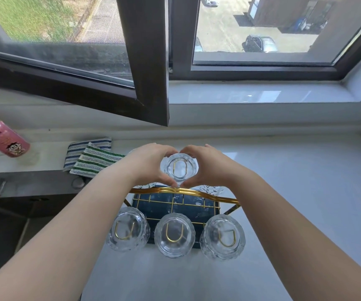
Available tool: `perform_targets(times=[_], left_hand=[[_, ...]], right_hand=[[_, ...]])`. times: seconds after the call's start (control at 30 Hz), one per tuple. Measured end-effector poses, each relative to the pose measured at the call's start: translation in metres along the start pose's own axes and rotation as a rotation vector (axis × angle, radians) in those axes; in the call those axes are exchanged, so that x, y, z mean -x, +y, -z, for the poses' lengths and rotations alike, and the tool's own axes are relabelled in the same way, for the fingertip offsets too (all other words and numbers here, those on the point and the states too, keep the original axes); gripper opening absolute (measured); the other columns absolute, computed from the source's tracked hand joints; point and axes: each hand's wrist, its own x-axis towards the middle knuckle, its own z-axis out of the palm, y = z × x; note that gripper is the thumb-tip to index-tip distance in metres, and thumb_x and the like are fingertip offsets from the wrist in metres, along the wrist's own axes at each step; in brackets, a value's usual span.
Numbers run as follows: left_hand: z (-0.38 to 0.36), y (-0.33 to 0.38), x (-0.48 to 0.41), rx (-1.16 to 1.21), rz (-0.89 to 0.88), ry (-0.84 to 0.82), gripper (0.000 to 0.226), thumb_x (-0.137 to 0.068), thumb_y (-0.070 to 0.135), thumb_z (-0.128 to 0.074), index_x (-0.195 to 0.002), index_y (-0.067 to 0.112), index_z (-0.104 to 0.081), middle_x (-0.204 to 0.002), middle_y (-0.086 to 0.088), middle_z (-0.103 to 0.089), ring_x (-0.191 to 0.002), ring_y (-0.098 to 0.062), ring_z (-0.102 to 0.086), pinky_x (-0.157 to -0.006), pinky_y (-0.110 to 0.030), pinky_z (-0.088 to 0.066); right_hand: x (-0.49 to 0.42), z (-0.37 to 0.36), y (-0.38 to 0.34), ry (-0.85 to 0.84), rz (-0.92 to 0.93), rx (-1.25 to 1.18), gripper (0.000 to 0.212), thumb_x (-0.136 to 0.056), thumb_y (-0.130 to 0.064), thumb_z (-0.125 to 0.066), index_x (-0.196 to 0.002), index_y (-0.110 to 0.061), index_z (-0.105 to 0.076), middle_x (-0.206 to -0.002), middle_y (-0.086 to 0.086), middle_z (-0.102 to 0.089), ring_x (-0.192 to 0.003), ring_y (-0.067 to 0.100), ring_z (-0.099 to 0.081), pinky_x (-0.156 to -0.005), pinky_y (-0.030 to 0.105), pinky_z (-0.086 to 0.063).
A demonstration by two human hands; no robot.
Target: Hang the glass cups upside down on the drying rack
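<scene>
A gold wire drying rack point(184, 191) with a dark blue tray stands on the white counter. Three glass cups hang upside down on its near row: a left cup point(128, 228), a middle cup point(174, 234) and a right cup point(223, 236). On the far middle peg sits another upside-down glass cup point(179, 168), its gold hoop showing through the base. My left hand point(147, 164) and my right hand point(210, 165) clasp this cup from both sides. Two more cups in the far row are partly hidden under my wrists.
Two striped dishcloths point(90, 158) lie to the left on the counter. A pink bottle point(2, 137) leans at the far left. An open dark window sash point(151, 61) juts over the sill behind the rack. A dark sink area lies at the lower left.
</scene>
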Motion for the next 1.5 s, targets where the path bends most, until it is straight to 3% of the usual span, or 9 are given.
perform_targets(times=[0.07, 0.2, 0.47, 0.67, 0.97, 1.2, 1.37, 1.43, 1.5], left_hand=[[-0.001, -0.001, -0.001, -0.002, -0.003, 0.001, 0.077, -0.063, 0.041, -0.079, -0.130, 0.026, -0.044, -0.133, 0.003, -0.054, -0.122, -0.018, -0.044, -0.100, -0.036, -0.037], [-0.001, -0.003, 0.001, -0.004, -0.036, 0.009, 0.082, -0.065, 0.040, -0.078, -0.135, 0.026, -0.038, -0.140, 0.005, -0.047, -0.127, -0.016, -0.038, -0.105, -0.035, -0.033], [0.019, -0.047, 0.027, 0.146, 0.087, 0.087, 0.095, -0.061, 0.038, -0.080, -0.140, 0.028, -0.029, -0.149, 0.004, -0.034, -0.136, -0.016, -0.031, -0.109, -0.036, -0.029], [0.014, -0.071, 0.035, 0.284, 0.130, 0.069, 0.089, -0.059, 0.027, -0.085, -0.134, 0.024, -0.038, -0.137, 0.002, -0.049, -0.115, -0.006, -0.044, -0.098, -0.025, -0.035], [0.008, -0.077, 0.035, 0.367, 0.111, 0.167, 0.074, -0.060, 0.018, -0.084, -0.125, 0.024, -0.049, -0.123, 0.003, -0.059, -0.106, -0.006, -0.052, -0.091, -0.024, -0.041], [0.005, -0.081, 0.035, 0.378, 0.121, 0.169, 0.075, -0.059, 0.022, -0.085, -0.125, 0.026, -0.049, -0.125, 0.002, -0.059, -0.113, -0.013, -0.055, -0.097, -0.033, -0.046], [0.004, -0.081, 0.039, 0.394, 0.130, 0.141, 0.081, -0.063, 0.022, -0.083, -0.132, 0.025, -0.042, -0.134, 0.001, -0.053, -0.120, -0.014, -0.050, -0.099, -0.032, -0.042], [0.007, -0.078, 0.045, 0.408, 0.130, 0.126, 0.086, -0.064, 0.021, -0.081, -0.137, 0.025, -0.035, -0.139, 0.002, -0.048, -0.123, -0.012, -0.048, -0.099, -0.030, -0.040], [0.020, -0.076, 0.057, 0.453, 0.120, 0.180, 0.084, -0.065, 0.019, -0.079, -0.137, 0.024, -0.036, -0.139, 0.003, -0.048, -0.122, -0.009, -0.049, -0.101, -0.028, -0.041]], right_hand=[[0.000, 0.000, 0.000, -0.006, -0.011, -0.035, 0.076, -0.060, -0.041, -0.082, -0.124, -0.021, -0.047, -0.125, 0.001, -0.059, -0.114, 0.023, -0.051, -0.097, 0.040, -0.042], [-0.002, -0.001, 0.002, -0.022, -0.012, -0.055, 0.077, -0.060, -0.037, -0.083, -0.125, -0.022, -0.045, -0.128, 0.001, -0.058, -0.113, 0.022, -0.052, -0.094, 0.039, -0.046], [-0.009, 0.010, -0.013, -0.014, 0.054, -0.052, 0.093, -0.059, -0.043, -0.082, -0.136, -0.021, -0.035, -0.142, 0.002, -0.043, -0.128, 0.022, -0.041, -0.108, 0.037, -0.034], [-0.033, -0.003, -0.041, -0.015, 0.117, 0.161, 0.085, -0.064, -0.057, -0.072, -0.133, -0.020, -0.039, -0.135, 0.001, -0.052, -0.128, 0.023, -0.042, -0.115, 0.043, -0.003], [-0.048, -0.014, -0.056, 0.007, 0.131, 0.211, 0.071, -0.066, -0.053, -0.073, -0.124, -0.019, -0.047, -0.124, 0.002, -0.060, -0.119, 0.025, -0.049, -0.115, 0.046, -0.003], [-0.045, -0.015, -0.058, 0.008, 0.130, 0.197, 0.070, -0.068, -0.050, -0.073, -0.124, -0.020, -0.046, -0.125, 0.001, -0.060, -0.122, 0.023, -0.048, -0.115, 0.047, 0.002], [-0.041, -0.013, -0.059, -0.006, 0.115, 0.159, 0.075, -0.068, -0.051, -0.073, -0.129, -0.020, -0.043, -0.129, 0.000, -0.057, -0.125, 0.021, -0.046, -0.115, 0.046, 0.003], [-0.032, -0.005, -0.058, 0.015, 0.109, 0.094, 0.077, -0.067, -0.049, -0.074, -0.131, -0.020, -0.042, -0.128, -0.001, -0.058, -0.123, 0.018, -0.048, -0.116, 0.044, -0.004], [-0.010, 0.010, -0.046, 0.081, 0.079, -0.061, 0.071, -0.066, -0.043, -0.077, -0.127, -0.020, -0.047, -0.121, -0.002, -0.061, -0.114, 0.016, -0.054, -0.113, 0.040, -0.027]])
